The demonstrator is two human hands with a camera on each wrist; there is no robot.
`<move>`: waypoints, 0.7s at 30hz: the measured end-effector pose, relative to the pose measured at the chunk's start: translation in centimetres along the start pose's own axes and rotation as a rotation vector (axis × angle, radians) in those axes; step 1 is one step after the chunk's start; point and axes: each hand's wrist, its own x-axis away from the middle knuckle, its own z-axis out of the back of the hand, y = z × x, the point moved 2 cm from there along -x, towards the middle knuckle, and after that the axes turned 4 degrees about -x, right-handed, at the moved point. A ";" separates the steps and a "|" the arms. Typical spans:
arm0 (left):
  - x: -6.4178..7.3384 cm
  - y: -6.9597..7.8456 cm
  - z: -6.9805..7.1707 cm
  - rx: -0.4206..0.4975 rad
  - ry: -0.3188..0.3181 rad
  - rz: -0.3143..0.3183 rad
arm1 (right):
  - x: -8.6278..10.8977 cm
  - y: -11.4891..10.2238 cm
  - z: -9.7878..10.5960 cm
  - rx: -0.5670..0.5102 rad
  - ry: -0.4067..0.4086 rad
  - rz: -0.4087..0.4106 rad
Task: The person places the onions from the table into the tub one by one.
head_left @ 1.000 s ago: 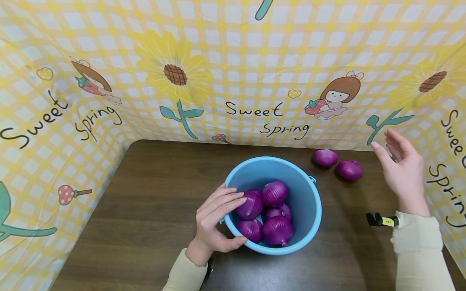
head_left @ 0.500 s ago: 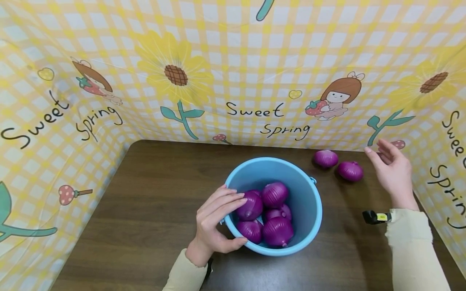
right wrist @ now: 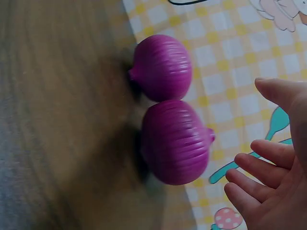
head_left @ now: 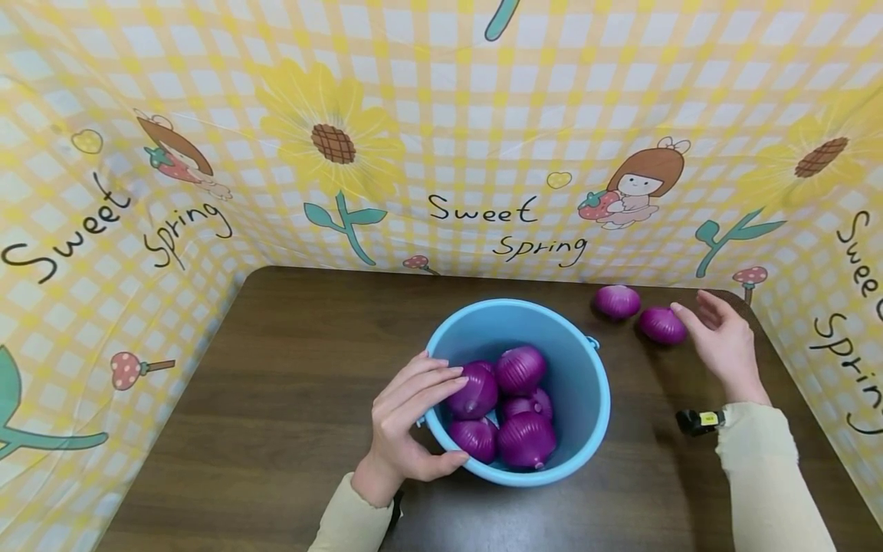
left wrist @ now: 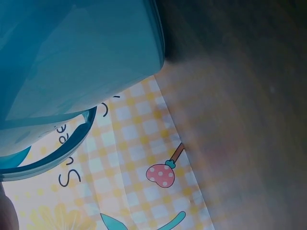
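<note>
My left hand [head_left: 407, 425] holds the left side of a blue bucket [head_left: 599, 406], its fingers over the rim and its thumb against the rim lower down. Inside the bucket lie several purple onions [head_left: 527, 438]. On the table to the right are two more: a farther onion [head_left: 617, 302] and a nearer onion [head_left: 662, 326]. Just right of the nearer one is my right hand [head_left: 726, 345], thumb and fingers spread apart with nothing between them. In the right wrist view, a gap separates this hand [right wrist: 273, 167] from the onion [right wrist: 176, 143]. The left wrist view shows the bucket's outer wall [left wrist: 86, 52].
The dark wooden table [head_left: 290, 383] is closed in at the back and sides by a yellow checked cloth [head_left: 469, 138]. A handle [left wrist: 79, 141] hangs at the bucket's side. A black device [head_left: 698, 422] sits at my right wrist.
My right hand has moved left and down, closer to the nearer loose onion. My left hand, the bucket and the onions stay where they were.
</note>
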 end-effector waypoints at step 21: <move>0.0 0.1 0.0 0.001 0.006 0.004 | 0.3 2.5 -2.5 -0.001 -0.095 -0.095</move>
